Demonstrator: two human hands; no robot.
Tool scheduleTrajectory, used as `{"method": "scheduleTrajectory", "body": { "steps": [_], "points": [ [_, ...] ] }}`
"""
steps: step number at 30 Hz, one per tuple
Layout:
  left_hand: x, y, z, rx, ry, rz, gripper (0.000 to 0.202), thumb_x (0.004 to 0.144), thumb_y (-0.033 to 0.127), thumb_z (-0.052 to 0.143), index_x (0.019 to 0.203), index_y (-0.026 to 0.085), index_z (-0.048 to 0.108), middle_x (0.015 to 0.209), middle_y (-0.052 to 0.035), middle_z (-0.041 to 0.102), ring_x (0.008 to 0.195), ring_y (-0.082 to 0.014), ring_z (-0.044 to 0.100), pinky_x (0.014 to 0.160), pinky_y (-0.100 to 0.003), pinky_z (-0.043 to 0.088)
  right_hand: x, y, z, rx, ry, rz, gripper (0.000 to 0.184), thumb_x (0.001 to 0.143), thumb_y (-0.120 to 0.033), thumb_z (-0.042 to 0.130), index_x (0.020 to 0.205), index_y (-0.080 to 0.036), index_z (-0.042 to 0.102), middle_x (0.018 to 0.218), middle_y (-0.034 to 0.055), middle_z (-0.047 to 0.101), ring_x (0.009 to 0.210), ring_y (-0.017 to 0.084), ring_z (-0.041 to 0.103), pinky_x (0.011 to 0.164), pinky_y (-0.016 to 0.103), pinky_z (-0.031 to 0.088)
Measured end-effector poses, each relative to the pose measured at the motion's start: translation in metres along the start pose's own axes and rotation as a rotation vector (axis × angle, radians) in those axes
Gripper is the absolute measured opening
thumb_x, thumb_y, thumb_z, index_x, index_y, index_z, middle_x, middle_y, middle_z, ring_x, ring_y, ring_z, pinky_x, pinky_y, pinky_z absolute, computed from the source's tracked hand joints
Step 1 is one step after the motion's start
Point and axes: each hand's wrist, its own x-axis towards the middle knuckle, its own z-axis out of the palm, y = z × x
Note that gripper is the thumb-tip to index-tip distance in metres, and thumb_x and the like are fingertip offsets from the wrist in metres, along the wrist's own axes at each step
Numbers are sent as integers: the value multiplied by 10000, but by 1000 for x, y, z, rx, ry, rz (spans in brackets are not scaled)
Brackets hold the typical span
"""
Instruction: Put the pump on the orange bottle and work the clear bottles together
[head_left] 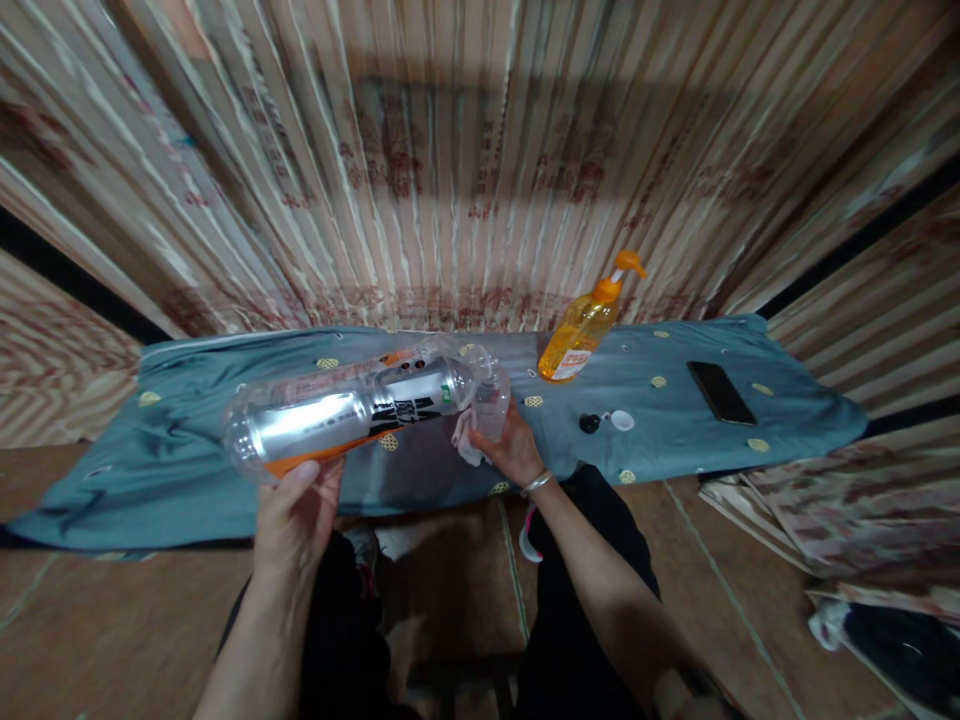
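1. Plastic bottle (330, 415), clear with silver-orange label, slants above the table (675, 440).
2. Left hand (301, 505) holds its base end; right hand (514, 448), a pale wad (466, 440) near its neck.
3. Teal cloth (180, 430) covers the table; curtains (450, 220) hang beyond both hands.

Single head-worn view, looking forward and downward at close range from above the wearer's legs (607, 530), which enter at the bottom edge. The left hand (296, 510) appears left of and below the frame's centre, the right hand (517, 445) just below it; the cloth-covered table (187, 440) spans the middle, the curtain (450, 150) the upper part, the floor (720, 600) the lower.
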Motion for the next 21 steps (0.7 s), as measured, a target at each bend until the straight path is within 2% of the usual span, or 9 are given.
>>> {"method": "scheduleTrajectory", "body": {
  "steps": [6,12,16,21],
  "points": [
    [0,-1,0,-18,20,-9,478,383,289,952,806,240,734,708,21,720,680,-149,651,590,-225,509,0,0,0,-10,-13,15,741,744,-399,759,1391,-191,462,1266,136,687,1108,306,697,973,460,569],
    [-2,2,6,7,52,-45,496,296,345,978,673,209,687,676,17,709,715,-152,665,645,-224,543,0,-4,-2,-5,-21,30,749,743,-370,751,1403,-198,441,1249,126,694,1093,295,706,948,441,579],
    [-3,1,8,8,53,-49,500,298,346,977,678,208,682,672,16,701,717,-155,661,653,-230,541,0,-6,-3,-5,-25,35,725,745,-369,747,1382,-195,449,1226,118,702,1068,284,713,938,433,584],
    [-2,1,6,-32,6,-15,491,347,311,972,737,210,691,682,30,688,643,-110,594,543,-197,448,0,-5,-2,-13,-20,39,739,734,-365,753,1382,-179,449,1192,115,710,1051,288,720,933,443,590]
  ]
}}
